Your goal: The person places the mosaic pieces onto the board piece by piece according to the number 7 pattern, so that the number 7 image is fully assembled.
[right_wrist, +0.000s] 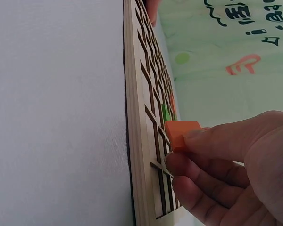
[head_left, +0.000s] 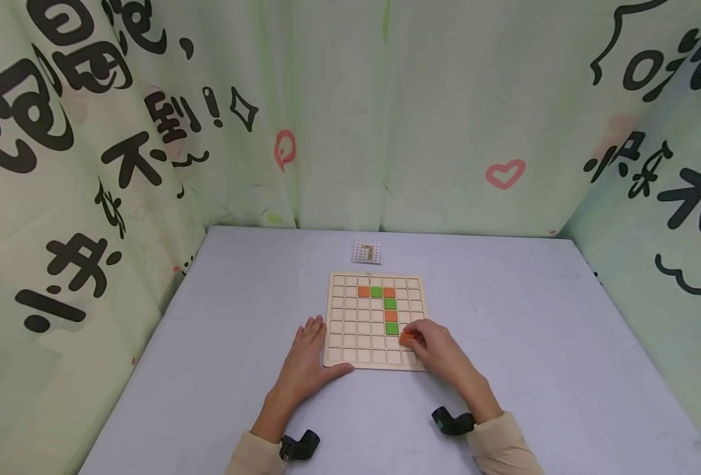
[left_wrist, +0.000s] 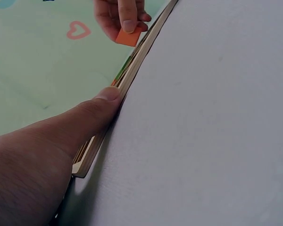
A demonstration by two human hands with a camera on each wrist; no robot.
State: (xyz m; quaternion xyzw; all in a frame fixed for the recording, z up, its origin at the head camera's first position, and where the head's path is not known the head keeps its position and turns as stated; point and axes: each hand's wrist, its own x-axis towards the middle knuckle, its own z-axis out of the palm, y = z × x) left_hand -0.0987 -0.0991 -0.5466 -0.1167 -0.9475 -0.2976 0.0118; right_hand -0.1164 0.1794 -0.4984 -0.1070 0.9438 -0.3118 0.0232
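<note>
A wooden grid board [head_left: 350, 340] lies on the table. Orange and green square tiles sit in its cells: a short row near the top, then a column of alternating colours running down from the row's right end, with a green tile [head_left: 392, 328] lowest. My left hand [head_left: 305, 363] rests against the board's left side with straight fingers, its thumb [left_wrist: 101, 101] along the front edge. Between thumb and fingertips my right hand [head_left: 442, 349] pinches an orange square tile [right_wrist: 179, 133], held tilted just over the cells below and right of that green tile.
Behind the board lies a small card [head_left: 366, 252] printed with a grid and a coloured pattern. The white table [head_left: 237, 284] is enclosed by a pale green curtain [head_left: 433, 119] with black lettering. Black devices [head_left: 454, 422] are strapped to both wrists.
</note>
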